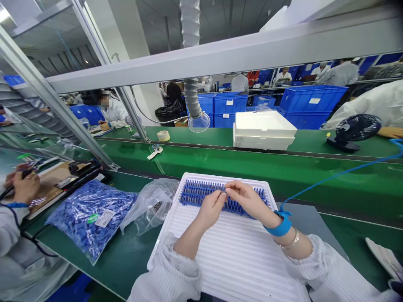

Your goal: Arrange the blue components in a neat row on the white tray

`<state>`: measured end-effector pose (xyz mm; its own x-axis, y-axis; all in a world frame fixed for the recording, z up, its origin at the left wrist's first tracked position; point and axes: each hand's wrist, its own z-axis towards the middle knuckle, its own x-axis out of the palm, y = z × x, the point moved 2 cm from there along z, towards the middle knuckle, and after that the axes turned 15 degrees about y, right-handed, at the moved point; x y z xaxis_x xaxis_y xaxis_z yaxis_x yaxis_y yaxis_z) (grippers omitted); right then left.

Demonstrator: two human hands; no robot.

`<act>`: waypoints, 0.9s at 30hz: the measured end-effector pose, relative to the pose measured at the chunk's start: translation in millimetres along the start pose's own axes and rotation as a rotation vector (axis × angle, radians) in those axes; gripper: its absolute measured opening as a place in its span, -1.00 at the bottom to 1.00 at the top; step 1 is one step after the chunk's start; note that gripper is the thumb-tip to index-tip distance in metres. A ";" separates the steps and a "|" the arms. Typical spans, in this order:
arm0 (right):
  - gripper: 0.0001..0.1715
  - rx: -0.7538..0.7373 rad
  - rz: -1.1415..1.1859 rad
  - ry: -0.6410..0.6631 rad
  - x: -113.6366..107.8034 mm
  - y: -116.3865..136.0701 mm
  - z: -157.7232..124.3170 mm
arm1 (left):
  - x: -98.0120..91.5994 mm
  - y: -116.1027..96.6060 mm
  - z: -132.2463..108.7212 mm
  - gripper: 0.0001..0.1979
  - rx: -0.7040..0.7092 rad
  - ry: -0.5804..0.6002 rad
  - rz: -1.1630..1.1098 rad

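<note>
My left hand point(213, 208) and my right hand point(247, 198) meet over the far part of a white ribbed tray point(239, 260). Their thumbs and fingertips are pinched together, and whatever sits between them is too small to make out. Beneath and around the fingers stand rows of small blue plastic parts point(197, 193) with thin metal pins, filling the tray's far end. The near grooves of the tray show bare white. A blue wrist strap point(280, 226) circles my right wrist, its cord running off to the right.
Left of the tray lie a crumpled clear bag point(154, 205) and a full bag of blue parts point(94, 214). Behind stand white trays point(264, 130), a small black fan point(354, 132), a tape roll point(163, 135) and a hanging extraction hose point(192, 98). A co-worker's hands point(25, 184) are at far left.
</note>
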<state>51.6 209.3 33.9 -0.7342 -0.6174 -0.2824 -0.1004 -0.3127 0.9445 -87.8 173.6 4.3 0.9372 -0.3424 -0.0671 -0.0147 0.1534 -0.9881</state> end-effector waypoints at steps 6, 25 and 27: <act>-0.62 0.008 0.105 -0.010 -3.1 -1.6 -1.7 | 10.4 1.8 -2.4 -0.58 -0.007 0.066 -0.012; -0.46 0.117 0.299 -0.176 14.9 -10.4 -12.2 | 20.6 5.2 -12.6 -0.67 -0.025 -0.253 0.382; -0.42 0.131 0.339 -0.215 17.1 -11.7 -12.4 | 20.2 9.2 -14.8 -0.69 -0.025 -0.269 0.453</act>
<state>48.6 193.4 15.9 -0.8622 -0.5008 0.0764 0.0967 -0.0146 0.9952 -74.2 154.3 -8.2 0.8914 0.0036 -0.4533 -0.4441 0.2075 -0.8716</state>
